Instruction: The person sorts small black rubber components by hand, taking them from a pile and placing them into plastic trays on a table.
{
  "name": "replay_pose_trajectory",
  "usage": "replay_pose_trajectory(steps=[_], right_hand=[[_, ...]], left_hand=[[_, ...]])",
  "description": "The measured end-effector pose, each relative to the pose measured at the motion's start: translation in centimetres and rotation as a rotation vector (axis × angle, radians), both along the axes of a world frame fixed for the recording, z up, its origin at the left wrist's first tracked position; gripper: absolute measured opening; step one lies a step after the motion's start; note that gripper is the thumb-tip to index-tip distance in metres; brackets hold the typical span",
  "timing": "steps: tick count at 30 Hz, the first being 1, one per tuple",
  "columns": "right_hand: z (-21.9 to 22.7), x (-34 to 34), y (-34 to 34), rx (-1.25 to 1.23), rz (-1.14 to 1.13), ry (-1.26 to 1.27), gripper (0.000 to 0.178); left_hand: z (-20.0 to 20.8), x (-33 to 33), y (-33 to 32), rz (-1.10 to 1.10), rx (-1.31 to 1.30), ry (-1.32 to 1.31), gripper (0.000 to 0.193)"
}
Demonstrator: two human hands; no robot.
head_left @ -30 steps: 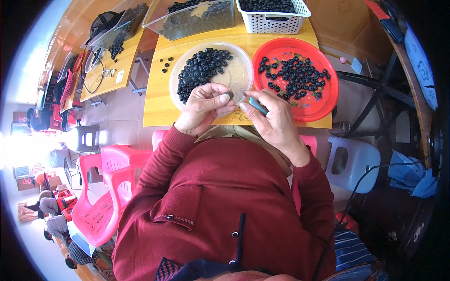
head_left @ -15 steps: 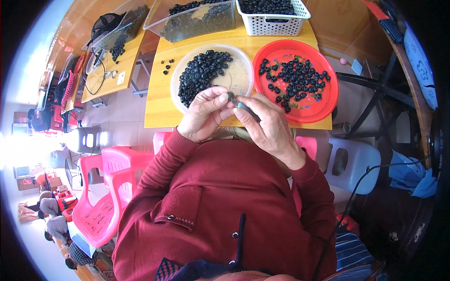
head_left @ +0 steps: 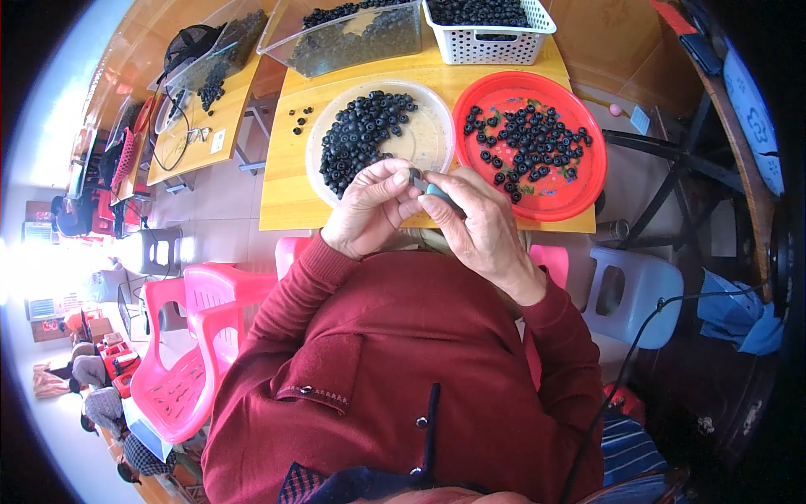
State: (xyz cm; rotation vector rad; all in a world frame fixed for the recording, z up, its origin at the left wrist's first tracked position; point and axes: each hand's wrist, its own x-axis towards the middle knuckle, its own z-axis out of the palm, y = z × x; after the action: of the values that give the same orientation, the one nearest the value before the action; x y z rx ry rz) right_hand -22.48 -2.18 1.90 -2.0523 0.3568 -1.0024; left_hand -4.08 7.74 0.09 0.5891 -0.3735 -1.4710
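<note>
Beyond the left hand, a tray holds pieces, mostly leftward; beyond the right hand, to its right, a second tray holds more. Both rest on a table; farther from the hands stand a bin and, right of it, a basket

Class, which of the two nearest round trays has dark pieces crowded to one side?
The pale left tray: its pieces crowd its left side; those in the red tray lie scattered.
</note>
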Motion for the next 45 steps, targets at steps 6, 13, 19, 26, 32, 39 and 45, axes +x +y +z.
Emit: replay_pose_trajectory(steps=[6, 13, 19, 26, 32, 39, 45], right_hand=[[0.0, -0.1, 0.0, 0.011, -0.006, 0.016, 0.025], [-0.1, -0.2, -0.9, 0.040, -0.051, 0.039, 0.026], [0.6, -0.9, -2.0, 0.173, -0.054, 0.025, 0.030], [0.4, -0.7, -1.5, 0.171, 0.049, 0.002, 0.034], [0.2, -0.3, -0.9, 0.161, 0.080, -0.045, 0.033], [0.2, -0.2, -0.4, 0.100, 0.129, -0.061, 0.032], [0.8, -1.6, -2.6, -0.012, -0.199, 0.078, 0.026]], left_hand=[[0.2, -0.2, 0.0, -0.002, -0.004, 0.007, 0.016], [0.9, -0.8, 0.5, 0.007, 0.000, -0.166, 0.012], [1.5, -0.8, 0.3, 0.021, 0.006, -0.190, 0.012], [0.6, -0.4, 0.3, -0.003, -0.008, -0.081, 0.017], [0.5, -0.4, 0.1, -0.061, -0.037, -0.066, 0.019], [0.8, -0.8, 0.1, -0.090, -0.012, -0.122, 0.021], [1.5, -0.5, 0.0, 0.131, 0.097, -0.700, 0.020]])
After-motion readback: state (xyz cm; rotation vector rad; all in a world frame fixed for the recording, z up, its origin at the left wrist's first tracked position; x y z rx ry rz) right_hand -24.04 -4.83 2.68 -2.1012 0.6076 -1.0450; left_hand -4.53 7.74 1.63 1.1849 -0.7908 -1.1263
